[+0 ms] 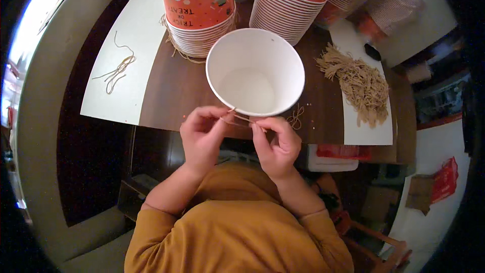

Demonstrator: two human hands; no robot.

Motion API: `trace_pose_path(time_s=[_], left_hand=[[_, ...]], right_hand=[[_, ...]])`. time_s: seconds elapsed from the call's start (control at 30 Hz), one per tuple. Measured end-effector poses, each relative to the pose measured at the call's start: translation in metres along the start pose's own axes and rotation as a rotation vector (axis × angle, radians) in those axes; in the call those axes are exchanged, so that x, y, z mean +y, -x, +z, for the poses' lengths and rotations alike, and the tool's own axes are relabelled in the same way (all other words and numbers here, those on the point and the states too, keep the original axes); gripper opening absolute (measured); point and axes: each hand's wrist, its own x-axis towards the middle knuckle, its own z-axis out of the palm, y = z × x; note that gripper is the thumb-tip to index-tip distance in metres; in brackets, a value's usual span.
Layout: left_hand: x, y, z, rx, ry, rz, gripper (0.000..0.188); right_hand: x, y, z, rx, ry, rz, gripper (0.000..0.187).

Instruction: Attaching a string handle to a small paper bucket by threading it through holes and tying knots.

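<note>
The left hand [203, 131] and right hand [275, 142] are pinching a thin tan string [243, 118] between their fingertips at the near rim of a white bucket [255, 68], whose open mouth is facing the person. Behind it, stacks of orange printed buckets [290, 12] are standing on the brown-and-white desk [172, 91], while a tangled heap of strings [361, 88] is lying at right and some loose strings [121, 66] are lying at left.

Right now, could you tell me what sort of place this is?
Perhaps a small indoor workroom, or a home used as one: the table holds stacked orange buckets and a heap of tan cord, with an open white bucket in front.
</note>
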Motion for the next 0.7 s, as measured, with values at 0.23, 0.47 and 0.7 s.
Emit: trace_pose_path(time_s=[0.23,0.47,0.7], left_hand=[[-0.001,-0.010,0.003,-0.087,0.237,-0.159,0.009],[-0.002,-0.015,0.001,-0.049,0.196,-0.087,0.010],[-0.005,-0.020,-0.001,-0.034,0.142,-0.083,0.009]], right_hand=[[0.012,-0.026,0.008,0.005,0.461,-0.314,0.019],[0.009,-0.030,0.020,-0.016,0.004,0.092,0.005],[0.020,-0.024,0.021,-0.103,-1.069,0.663,0.015]])
